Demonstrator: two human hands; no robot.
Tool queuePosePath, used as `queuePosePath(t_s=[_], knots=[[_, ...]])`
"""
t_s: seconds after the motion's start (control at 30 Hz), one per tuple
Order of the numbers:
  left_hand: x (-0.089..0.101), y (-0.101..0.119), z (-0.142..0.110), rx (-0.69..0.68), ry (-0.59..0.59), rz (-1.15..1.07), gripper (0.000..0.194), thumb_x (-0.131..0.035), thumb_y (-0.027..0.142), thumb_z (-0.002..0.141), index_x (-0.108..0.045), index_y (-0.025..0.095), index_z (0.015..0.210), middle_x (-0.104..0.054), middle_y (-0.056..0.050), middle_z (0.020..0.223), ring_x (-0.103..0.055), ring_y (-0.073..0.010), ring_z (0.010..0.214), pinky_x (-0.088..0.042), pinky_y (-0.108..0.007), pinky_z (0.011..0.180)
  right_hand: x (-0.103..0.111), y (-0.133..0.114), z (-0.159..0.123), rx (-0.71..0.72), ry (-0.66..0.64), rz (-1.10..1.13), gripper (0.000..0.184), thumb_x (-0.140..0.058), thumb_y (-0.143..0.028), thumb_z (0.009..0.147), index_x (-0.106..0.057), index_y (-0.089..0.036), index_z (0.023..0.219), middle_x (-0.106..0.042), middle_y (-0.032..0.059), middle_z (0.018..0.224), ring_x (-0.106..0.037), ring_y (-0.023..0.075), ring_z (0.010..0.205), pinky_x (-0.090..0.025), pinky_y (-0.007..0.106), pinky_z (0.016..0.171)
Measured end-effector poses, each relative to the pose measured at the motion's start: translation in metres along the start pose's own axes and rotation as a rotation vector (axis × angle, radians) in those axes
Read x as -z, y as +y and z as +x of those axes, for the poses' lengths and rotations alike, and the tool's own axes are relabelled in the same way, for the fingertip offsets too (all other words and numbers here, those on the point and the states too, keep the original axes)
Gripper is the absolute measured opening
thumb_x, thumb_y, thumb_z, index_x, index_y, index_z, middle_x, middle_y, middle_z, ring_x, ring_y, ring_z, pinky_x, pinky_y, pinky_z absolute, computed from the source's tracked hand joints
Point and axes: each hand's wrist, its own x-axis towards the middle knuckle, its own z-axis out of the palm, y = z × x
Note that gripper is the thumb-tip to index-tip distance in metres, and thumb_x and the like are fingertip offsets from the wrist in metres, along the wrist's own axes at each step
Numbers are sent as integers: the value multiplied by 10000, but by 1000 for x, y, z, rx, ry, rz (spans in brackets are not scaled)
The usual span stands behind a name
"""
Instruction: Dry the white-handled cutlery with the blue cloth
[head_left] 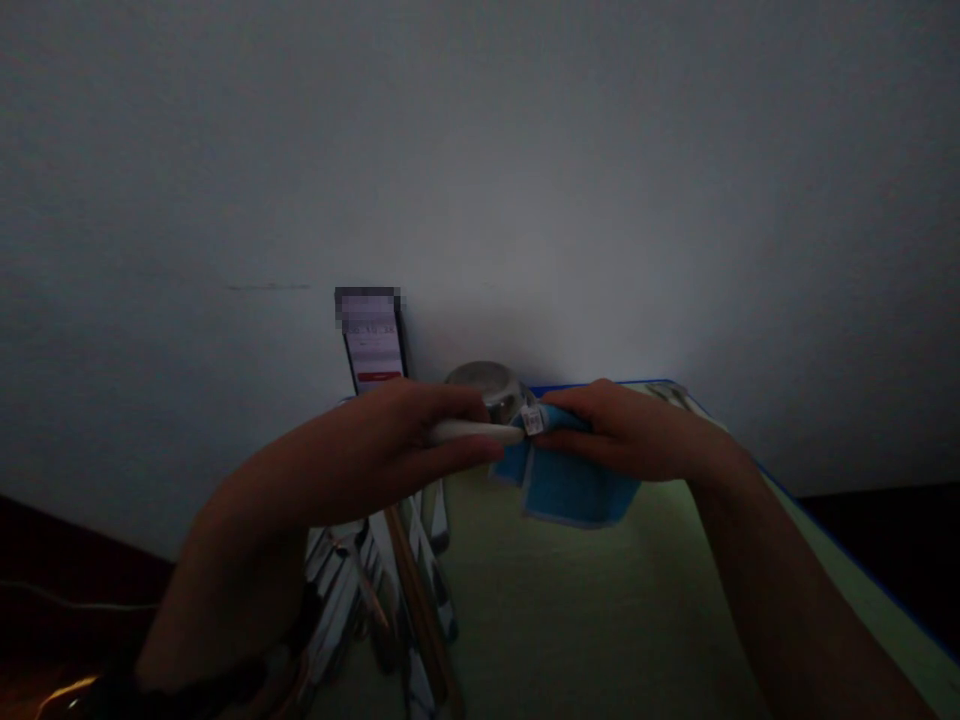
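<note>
My left hand (427, 430) is closed around a pale, smooth handle (480, 432) that points to the right. What kind of utensil it belongs to does not show. A blue cloth (577, 490) with a light edge and a small white tag is pinched in my right hand (615, 430) and hangs below its fingers. The handle's right end meets the cloth near the tag, and anything inside the folds is hidden. Just behind both hands stands a shiny metal container (491, 380), partly covered by my left fingers.
Several metal utensils and brown wooden sticks (412, 580) lie on the pale green table (570, 620), below my left forearm. A phone (376, 340) leans upright against the grey wall (480, 180). More metal utensils (671, 393) lie at the table's far right corner.
</note>
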Motion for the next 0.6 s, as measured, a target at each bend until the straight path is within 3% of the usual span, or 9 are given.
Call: queuePosePath(t_s=[0.1, 0.27, 0.43, 0.5, 0.6], knots=[[-1, 2, 4, -27, 49, -30, 259, -483, 415, 884, -611, 203, 959, -646, 28, 795, -592, -110, 678, -406, -187, 587, 0, 1, -1, 12, 59, 11, 205, -472, -323, 886, -594, -159, 883, -575, -17, 692, -503, 88, 576, -358, 207, 556], [-6, 6, 9, -3, 228, -104, 409, -380, 400, 918, -547, 156, 635, -464, 65, 515, -433, -66, 452, -311, -171, 430, -1, 4, -4, 34, 120, 108, 254, -447, -385, 893, -576, -166, 885, -562, -27, 691, -498, 77, 561, -371, 195, 542], [-11, 9, 15, 28, 390, -69, 387, -357, 346, 923, -519, 151, 631, -407, 66, 508, -399, -69, 450, -297, -178, 432, 1, 2, -6, -17, 150, 64, 271, -445, -395, 891, -576, -158, 880, -557, -18, 682, -502, 83, 562, -370, 206, 547], [-11, 8, 15, 20, 320, -75, 326, -390, 335, 912, -557, 154, 699, -443, 62, 541, -431, -77, 482, -321, -177, 455, 2, 3, -7, -36, 140, 56, 281, -444, -403, 890, -584, -160, 900, -568, -13, 693, -512, 90, 576, -374, 210, 551], [-9, 5, 9, 0, 117, -85, 260, -426, 362, 899, -609, 179, 873, -553, 44, 654, -506, -96, 562, -374, -182, 506, 4, 7, -9, -58, 138, 36, 291, -457, -420, 878, -597, -165, 885, -581, -5, 711, -518, 98, 588, -375, 214, 548]])
